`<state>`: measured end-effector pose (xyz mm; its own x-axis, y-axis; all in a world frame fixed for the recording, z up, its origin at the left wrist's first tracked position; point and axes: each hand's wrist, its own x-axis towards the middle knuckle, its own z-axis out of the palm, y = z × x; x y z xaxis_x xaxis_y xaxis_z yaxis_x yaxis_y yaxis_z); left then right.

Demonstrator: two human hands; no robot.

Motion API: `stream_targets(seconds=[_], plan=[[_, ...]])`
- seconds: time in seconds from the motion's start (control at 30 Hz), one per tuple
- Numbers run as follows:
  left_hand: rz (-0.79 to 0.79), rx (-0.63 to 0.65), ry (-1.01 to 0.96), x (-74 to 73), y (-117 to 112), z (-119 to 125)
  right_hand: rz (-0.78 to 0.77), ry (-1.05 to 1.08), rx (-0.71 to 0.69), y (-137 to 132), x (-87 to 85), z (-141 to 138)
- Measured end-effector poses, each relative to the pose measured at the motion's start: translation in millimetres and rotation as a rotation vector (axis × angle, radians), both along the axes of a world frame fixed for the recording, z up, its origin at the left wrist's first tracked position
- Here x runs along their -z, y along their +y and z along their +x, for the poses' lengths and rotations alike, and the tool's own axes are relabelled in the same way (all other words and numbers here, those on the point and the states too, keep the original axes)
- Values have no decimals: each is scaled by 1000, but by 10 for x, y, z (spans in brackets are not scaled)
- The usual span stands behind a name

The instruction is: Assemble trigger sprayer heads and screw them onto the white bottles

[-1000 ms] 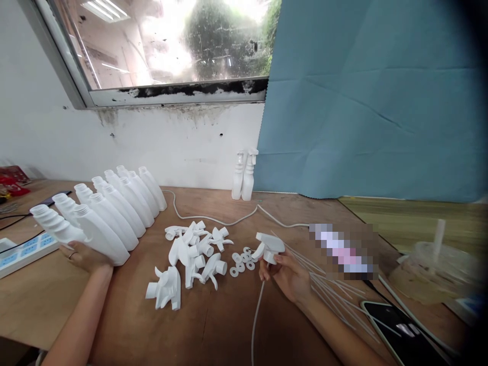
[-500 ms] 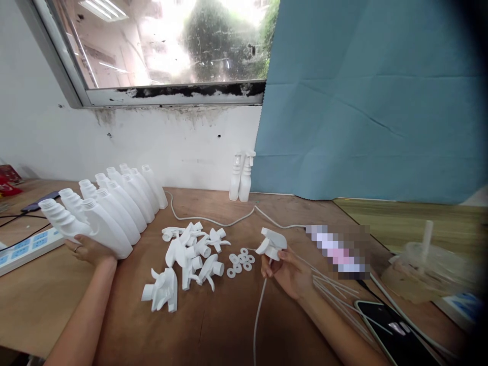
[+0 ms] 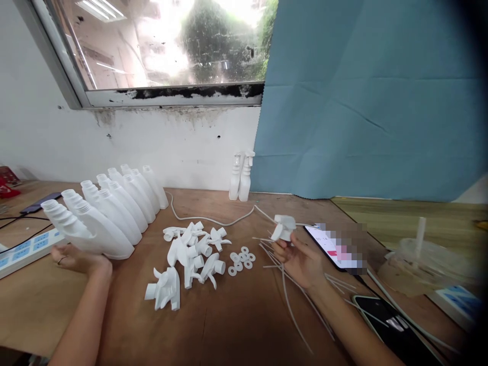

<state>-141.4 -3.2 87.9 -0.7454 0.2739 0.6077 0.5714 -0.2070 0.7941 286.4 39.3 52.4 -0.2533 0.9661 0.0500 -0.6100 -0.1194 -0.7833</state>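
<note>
Your right hand [image 3: 301,259] grips a white trigger head [image 3: 285,227] above the tabletop [image 3: 213,330], its neck pinched between thumb and fingers, right of a scatter of flat white washers [image 3: 244,258]. A thin tube [image 3: 290,305] trails below the grip toward you; the fingers hide its upper end, so whether it sits in the neck cannot be told. Your left hand [image 3: 80,258] lies at the foot of the open-necked white bottles [image 3: 101,223], its fingers loosely bent; whether it grasps one cannot be made out.

For clean handling, hold the head by its body, clear of the lever, and let the tube hang without a kink. A gentle pinch close to the neck probably guides it straighter than a grip lower down. Lift it well free of the loose tubes [image 3: 341,283] fanned beside your forearm, which could snag. At your left, a light touch seems wise: the bottles stand close-packed, and a nudge to one may tip its neighbours.

Between your hands lies a pile of trigger heads [image 3: 190,249]; two bottles with spray tops [image 3: 240,178] stand by the wall.
</note>
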Motion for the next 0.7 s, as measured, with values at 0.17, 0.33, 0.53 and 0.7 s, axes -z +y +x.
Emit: stream_targets(seconds=[0.17,0.33,0.53,0.7], plan=[[110,49,47,34,-32,115,-51,-50,173,123,-138,203],[366,373,205,281,-183,738,-145,-103,315,213,-136,341],[-284,1471,838,530,-552,1773,-84,-258,396,226,-63,278],[-392,1481,956,716,-497,1958,-57,-370,423,189,-53,191]])
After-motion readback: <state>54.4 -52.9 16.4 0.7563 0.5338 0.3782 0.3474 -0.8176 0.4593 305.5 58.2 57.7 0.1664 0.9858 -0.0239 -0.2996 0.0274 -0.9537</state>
